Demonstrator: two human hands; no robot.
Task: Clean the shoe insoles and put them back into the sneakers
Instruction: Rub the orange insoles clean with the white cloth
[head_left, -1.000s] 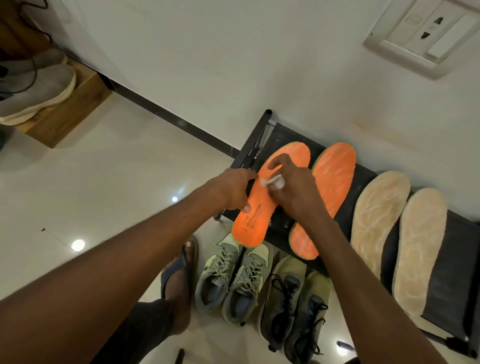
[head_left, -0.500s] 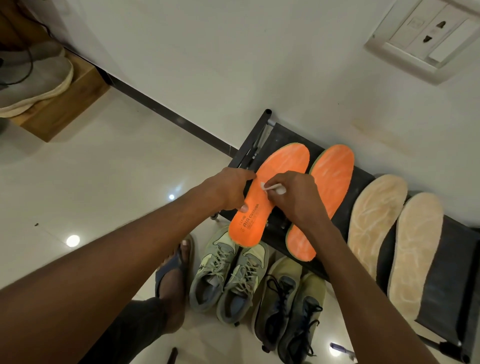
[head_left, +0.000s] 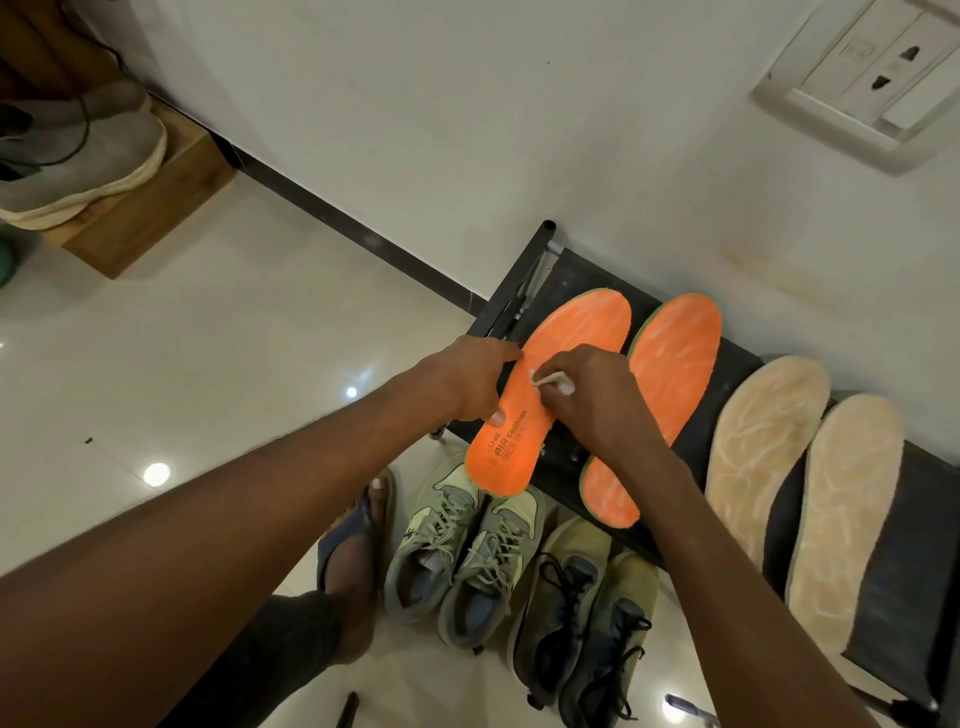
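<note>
An orange insole (head_left: 571, 338) with printed lettering lies on the black rack (head_left: 737, 364). My left hand (head_left: 467, 379) grips its left edge, thumb on top. My right hand (head_left: 592, 395) pinches a small white brush (head_left: 553, 382) against the insole's middle. A second orange insole (head_left: 675, 358) lies beside it, partly under my right wrist. Two beige insoles (head_left: 763, 441) (head_left: 841, 514) lie further right on the rack. On the floor below stand a grey-green pair of sneakers (head_left: 462, 556) and an olive pair with dark laces (head_left: 582, 623).
A white wall with a socket plate (head_left: 872, 78) rises right behind the rack. A wooden block (head_left: 145, 208) carrying grey shoes (head_left: 78, 161) sits at the far left. My sandalled foot (head_left: 358, 540) stands left of the sneakers. A small pen-like object (head_left: 685, 706) lies on the glossy tiled floor.
My right hand with the brush has slid down the orange insole from near the toe part to its middle. My left hand keeps its grip.
</note>
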